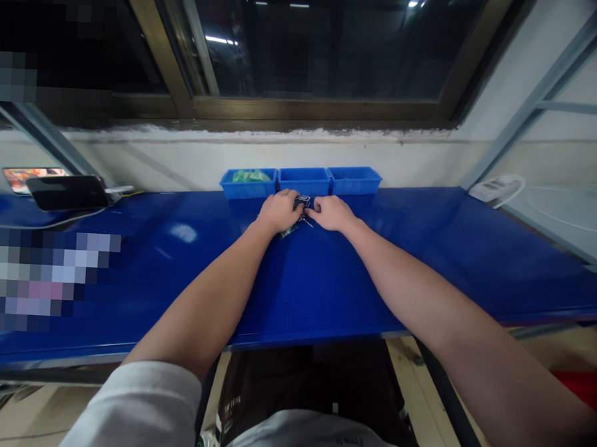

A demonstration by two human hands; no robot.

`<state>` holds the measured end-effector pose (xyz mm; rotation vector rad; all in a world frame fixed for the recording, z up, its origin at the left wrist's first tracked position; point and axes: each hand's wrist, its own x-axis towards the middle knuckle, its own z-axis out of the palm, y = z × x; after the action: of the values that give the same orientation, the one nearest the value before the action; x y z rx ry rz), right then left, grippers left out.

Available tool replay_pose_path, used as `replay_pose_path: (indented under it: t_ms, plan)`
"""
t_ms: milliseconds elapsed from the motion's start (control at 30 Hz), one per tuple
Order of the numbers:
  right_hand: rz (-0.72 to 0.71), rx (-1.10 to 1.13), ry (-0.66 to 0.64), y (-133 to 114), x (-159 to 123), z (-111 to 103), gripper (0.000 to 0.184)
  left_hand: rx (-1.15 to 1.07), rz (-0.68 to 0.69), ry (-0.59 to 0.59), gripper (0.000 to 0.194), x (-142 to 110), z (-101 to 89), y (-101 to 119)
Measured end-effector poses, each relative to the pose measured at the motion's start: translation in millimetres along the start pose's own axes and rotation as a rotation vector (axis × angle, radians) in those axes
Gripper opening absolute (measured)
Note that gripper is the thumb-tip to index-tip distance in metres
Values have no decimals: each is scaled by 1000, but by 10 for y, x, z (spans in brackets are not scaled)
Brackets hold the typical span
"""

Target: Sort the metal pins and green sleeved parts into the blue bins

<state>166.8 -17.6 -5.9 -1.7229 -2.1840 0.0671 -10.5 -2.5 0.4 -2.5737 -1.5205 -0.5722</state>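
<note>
Both of my arms stretch forward over the blue table (320,278). My left hand (280,210) is closed, its fingers curled at a cluster of small dark and silvery pieces (304,201). From the other side my right hand (333,213) bends its fingers and thumb in toward the same cluster. What either hand grips is too small to make out. A thin silvery piece (308,223) lies just below the fingertips. Under my left hand a small greenish piece (289,232) partly shows.
Behind my hands stand a blue bin with green packets (251,176), a middle blue bin (304,180) and a right blue bin (353,180). A dark phone (67,193) leans at the left. A white power strip (495,187) with a cable sits at the right.
</note>
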Motion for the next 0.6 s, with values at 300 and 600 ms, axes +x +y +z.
replay_pose_path:
  t_ms: [300,600]
  plan:
    - [13,-8,-5,5,12,-19,49,-12,18,16,33,-3,20,-13]
    - [1,28,5,22,35,-47,57,-8,25,-8,33,-3,20,-8]
